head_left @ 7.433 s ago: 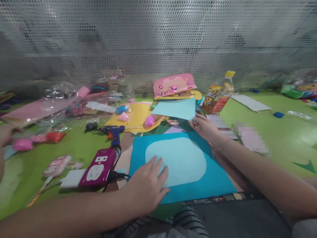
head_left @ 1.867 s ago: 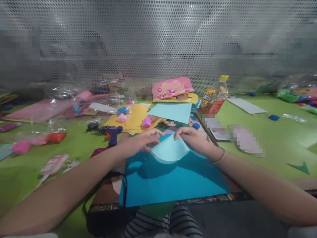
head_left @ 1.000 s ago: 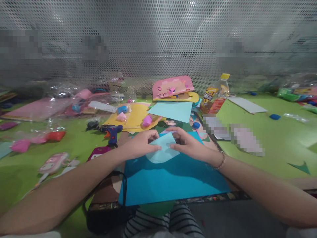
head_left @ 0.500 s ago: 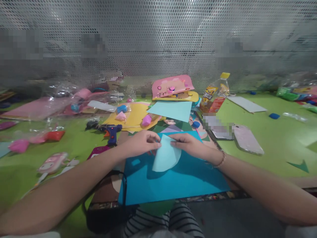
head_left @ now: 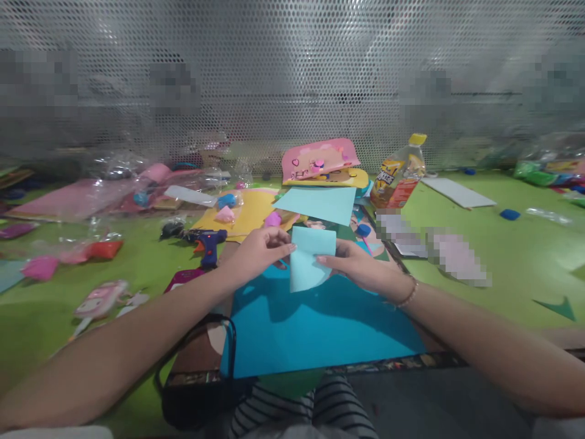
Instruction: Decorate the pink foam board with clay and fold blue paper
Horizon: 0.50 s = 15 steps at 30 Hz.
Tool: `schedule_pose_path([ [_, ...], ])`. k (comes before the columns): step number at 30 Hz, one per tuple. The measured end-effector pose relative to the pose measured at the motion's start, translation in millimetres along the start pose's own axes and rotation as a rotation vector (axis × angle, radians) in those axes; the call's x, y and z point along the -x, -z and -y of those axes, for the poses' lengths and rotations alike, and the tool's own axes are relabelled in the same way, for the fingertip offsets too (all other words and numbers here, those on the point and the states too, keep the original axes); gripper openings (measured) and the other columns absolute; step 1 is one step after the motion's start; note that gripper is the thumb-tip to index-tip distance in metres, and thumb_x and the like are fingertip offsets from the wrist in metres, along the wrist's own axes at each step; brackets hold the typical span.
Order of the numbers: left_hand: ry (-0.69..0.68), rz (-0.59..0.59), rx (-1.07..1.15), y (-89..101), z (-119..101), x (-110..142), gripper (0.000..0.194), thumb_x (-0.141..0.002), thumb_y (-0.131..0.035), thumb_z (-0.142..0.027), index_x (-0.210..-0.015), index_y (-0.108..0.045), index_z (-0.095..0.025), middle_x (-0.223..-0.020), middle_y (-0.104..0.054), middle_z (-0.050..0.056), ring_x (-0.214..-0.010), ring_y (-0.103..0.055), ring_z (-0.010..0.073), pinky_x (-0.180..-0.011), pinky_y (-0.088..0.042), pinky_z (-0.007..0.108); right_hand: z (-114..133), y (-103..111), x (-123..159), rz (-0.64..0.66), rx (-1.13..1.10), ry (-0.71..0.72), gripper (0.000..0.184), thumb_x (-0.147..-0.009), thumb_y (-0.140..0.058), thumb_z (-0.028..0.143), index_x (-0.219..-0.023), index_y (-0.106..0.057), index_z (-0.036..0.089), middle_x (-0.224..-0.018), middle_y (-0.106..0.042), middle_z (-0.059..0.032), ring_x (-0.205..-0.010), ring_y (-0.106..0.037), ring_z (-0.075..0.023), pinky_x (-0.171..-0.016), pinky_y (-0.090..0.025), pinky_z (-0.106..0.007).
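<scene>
A pale turquoise piece of paper (head_left: 311, 259) is held up between my two hands, with a straight top edge and a curved lower right edge. My left hand (head_left: 267, 249) pinches its left edge between thumb and fingers. At the right edge, my right hand (head_left: 350, 261) grips it with the thumb in front and the fingers behind. Below lies a bright blue sheet (head_left: 320, 335) on the table, shaded by my hands. A larger light turquoise sheet (head_left: 320, 204) rests just beyond my hands.
A blue glue gun (head_left: 210, 247) lies left of my hands, and a black cable (head_left: 233, 341) curves by the blue sheet's left edge. Farther back stand a bottle with a yellow cap (head_left: 397, 174) and a pink pouch (head_left: 320, 160). Yellow sheets (head_left: 251, 204) and a mesh panel (head_left: 292, 79) are behind.
The paper has turned and risen slightly, from a cone-like shape with its point up to one with a flat top edge. My right hand now holds its right side.
</scene>
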<state>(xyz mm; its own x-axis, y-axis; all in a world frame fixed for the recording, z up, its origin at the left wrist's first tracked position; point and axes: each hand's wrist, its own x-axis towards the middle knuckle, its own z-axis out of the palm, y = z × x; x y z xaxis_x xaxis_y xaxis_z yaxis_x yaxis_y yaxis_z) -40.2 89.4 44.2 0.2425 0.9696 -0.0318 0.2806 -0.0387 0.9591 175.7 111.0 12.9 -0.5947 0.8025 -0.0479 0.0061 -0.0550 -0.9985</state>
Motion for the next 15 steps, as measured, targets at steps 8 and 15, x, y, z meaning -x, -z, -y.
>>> schedule_pose_path([
  [8, 0.059, 0.145, 0.053, -3.0, -4.5, 3.5, 0.034, -0.063, -0.077, -0.037, -0.076, -0.058, -0.013, -0.073, -0.065, 0.003, -0.070, -0.064, 0.0162, -0.065, -0.056, 0.029, -6.1, 0.4, -1.5, -0.039, 0.049, -0.009, 0.042, -0.077, -0.064, 0.051, -0.064, -0.048, 0.014, -0.055, -0.042, 0.0051, -0.049, -0.037, -0.0053, -0.047, -0.031, -0.020],
  [15, 0.046, 0.126, 0.077, -3.3, 0.8, 2.5, 0.025, -0.067, -0.075, -0.030, -0.078, -0.062, -0.012, -0.072, -0.066, 0.002, -0.066, -0.063, 0.0128, -0.064, -0.054, 0.024, 0.2, -6.7, 3.3, 0.010, -0.095, -0.013, 0.042, -0.080, -0.058, 0.056, -0.071, -0.051, 0.016, -0.064, -0.051, 0.0021, -0.056, -0.047, -0.0083, -0.050, -0.041, -0.022],
])
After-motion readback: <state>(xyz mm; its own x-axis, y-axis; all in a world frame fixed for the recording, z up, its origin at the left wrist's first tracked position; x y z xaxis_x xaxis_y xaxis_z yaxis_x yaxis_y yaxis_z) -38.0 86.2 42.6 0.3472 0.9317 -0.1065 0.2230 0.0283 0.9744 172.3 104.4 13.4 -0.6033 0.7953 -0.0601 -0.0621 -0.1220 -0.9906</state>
